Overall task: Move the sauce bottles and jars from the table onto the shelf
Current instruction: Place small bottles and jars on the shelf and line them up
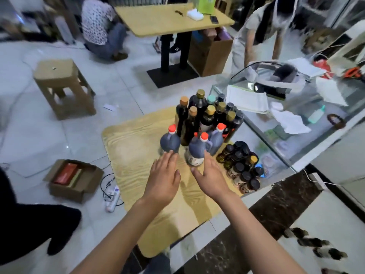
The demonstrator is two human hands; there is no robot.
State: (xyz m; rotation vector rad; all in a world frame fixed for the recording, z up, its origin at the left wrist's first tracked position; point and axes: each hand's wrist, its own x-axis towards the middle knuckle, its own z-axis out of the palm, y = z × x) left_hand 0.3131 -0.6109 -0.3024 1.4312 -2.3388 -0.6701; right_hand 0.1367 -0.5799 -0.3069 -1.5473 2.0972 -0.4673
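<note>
On the wooden table (136,155) stands a cluster of dark sauce bottles. Three red-capped jugs are nearest me: a left jug (169,140), a middle jug (196,150) and a right jug (217,137). Tall dark bottles with gold and brown caps (205,113) stand behind them. Several small black-lidded jars (242,167) sit at the table's right edge. My left hand (163,178) reaches forward with straight fingers, its tips at the base of the left jug. My right hand (207,175) is spread flat, fingertips beside the middle jug. Neither hand holds anything.
A glass display counter (296,107) with papers and small items stands to the right. A wooden stool (63,86) and an open cardboard box (73,178) are on the floor at left, near a power strip (112,198). Two people and another table (171,18) are at the back.
</note>
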